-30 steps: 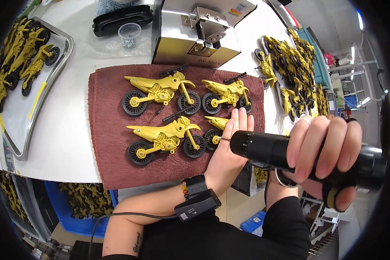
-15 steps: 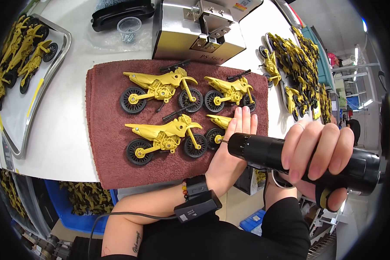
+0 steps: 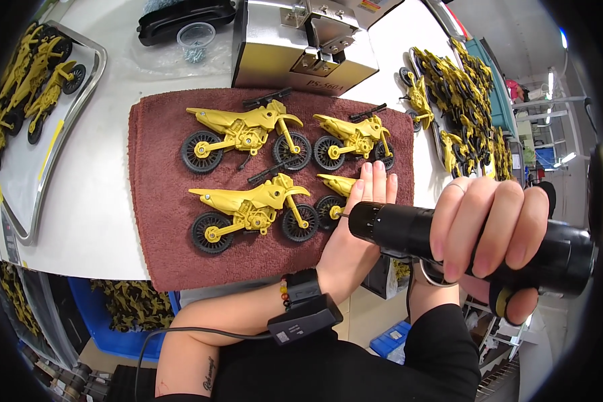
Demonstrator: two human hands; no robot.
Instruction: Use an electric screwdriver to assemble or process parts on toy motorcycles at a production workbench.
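Observation:
My left hand [image 3: 355, 234] lies flat on a yellow toy motorcycle [image 3: 333, 183] at the lower right of a brown towel [image 3: 160, 201], pressing it down and hiding most of it. My right hand [image 3: 489, 228] grips a black electric screwdriver [image 3: 402, 231] held sideways, its tip at the covered motorcycle beside my left thumb. Three more yellow motorcycles lie on the towel: two in the upper row [image 3: 244, 127] [image 3: 351, 137] and one at lower left [image 3: 251, 208].
A metal box-shaped machine [image 3: 301, 47] stands behind the towel. A steel tray [image 3: 93, 60] with yellow motorcycles is at the left, and a pile of them [image 3: 462, 87] at the right. A clear cup [image 3: 195, 37] and a black tray [image 3: 181, 13] sit at the back. A blue bin [image 3: 124, 335] is under the table.
Almost nothing differs. Both hands keep their hold, and the screwdriver tip stays at the motorcycle under my left hand.

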